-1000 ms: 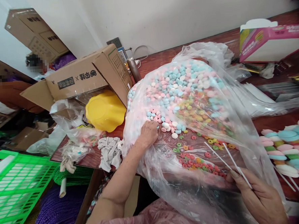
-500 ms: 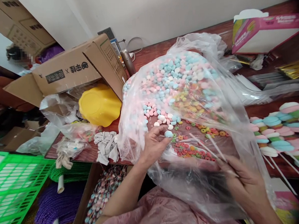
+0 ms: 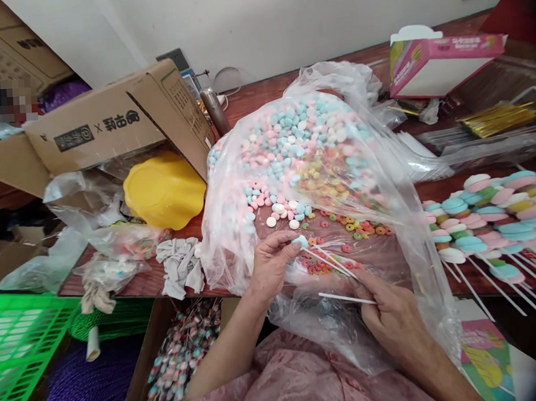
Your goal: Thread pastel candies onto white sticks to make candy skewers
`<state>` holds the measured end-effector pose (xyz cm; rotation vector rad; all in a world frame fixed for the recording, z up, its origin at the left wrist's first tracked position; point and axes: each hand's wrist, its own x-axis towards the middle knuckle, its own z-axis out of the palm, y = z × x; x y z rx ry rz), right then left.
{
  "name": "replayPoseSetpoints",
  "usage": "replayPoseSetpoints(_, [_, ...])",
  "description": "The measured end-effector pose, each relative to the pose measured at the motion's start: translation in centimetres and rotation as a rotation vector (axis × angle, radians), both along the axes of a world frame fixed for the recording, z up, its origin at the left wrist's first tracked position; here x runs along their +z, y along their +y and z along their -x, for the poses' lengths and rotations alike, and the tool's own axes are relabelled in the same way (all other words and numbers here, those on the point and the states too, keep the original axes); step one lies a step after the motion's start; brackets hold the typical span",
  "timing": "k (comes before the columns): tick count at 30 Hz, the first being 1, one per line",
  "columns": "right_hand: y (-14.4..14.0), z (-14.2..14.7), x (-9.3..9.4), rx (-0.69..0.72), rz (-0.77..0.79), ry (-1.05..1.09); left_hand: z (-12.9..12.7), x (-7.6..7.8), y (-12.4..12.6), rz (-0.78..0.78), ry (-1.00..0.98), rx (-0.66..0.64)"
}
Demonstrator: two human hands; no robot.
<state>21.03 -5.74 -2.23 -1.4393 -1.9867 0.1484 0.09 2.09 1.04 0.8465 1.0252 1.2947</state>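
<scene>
Between the thumb and fingers of my left hand [image 3: 272,264] is a pale blue marshmallow [image 3: 301,241]. My right hand [image 3: 388,308] grips several thin white sticks [image 3: 345,297]. The tip of one stick meets the marshmallow; whether it has gone in I cannot tell. Beneath and beyond the hands lie loose pink, blue and white marshmallows [image 3: 278,211], partly inside a big clear plastic bag [image 3: 224,227]. Small coloured rings [image 3: 320,264] are scattered close to my left fingers, with more rings [image 3: 365,228] farther right.
At right, threaded marshmallow skewers [image 3: 473,224] are piled on the table. To the left stand an open cardboard box [image 3: 104,129], a yellow scalloped bowl [image 3: 165,191] and grey cloths [image 3: 181,266]. A green basket [image 3: 27,348] and a box of finished sticks [image 3: 182,357] sit below the table edge.
My right hand has moved left and up, bringing a stick tip to the marshmallow in my left hand. The whole view has shifted, so the surroundings appear farther left.
</scene>
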Motion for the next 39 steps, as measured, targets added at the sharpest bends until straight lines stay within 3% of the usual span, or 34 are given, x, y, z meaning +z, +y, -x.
replayPoseSetpoints(3, [0.0, 0.2, 0.1, 0.001, -0.013, -0.012, -0.1, -0.5, 0.1, 0.056, -0.094, 0.032])
replayPoseSetpoints(6, [-0.1, 0.3, -0.1, -0.013, -0.012, -0.050, -0.2, -1.4, 0.0, -0.024, -0.022, 0.074])
replayPoseSetpoints(10, [-0.2, 0.5, -0.3, -0.028, 0.017, -0.097, 0.1, -2.4, -0.2, -0.265, 0.260, 0.160])
replayPoseSetpoints(15, [-0.5, 1.0, -0.7, -0.040, 0.062, -0.104, 0.4, -2.2, -0.4, -0.701, 0.624, 0.210])
replayPoseSetpoints(18, [-0.7, 1.4, -0.7, -0.022, 0.080, -0.046, 0.5, -2.0, -0.4, -0.824, 0.784, 0.214])
replayPoseSetpoints(26, [-1.0, 2.6, 0.4, 0.059, 0.159, 0.189, 1.0, -2.2, -0.5, -1.028, 0.967, 0.187])
replayPoseSetpoints(32, [-1.1, 2.7, 0.6, 0.044, 0.186, 0.308, 0.9, -2.4, -0.1, -1.156, 0.996, 0.058])
replayPoseSetpoints(39, [-0.6, 2.8, 0.2, 0.005, 0.231, 0.472, -2.1, -1.6, -1.1, -1.030, 0.931, -0.043])
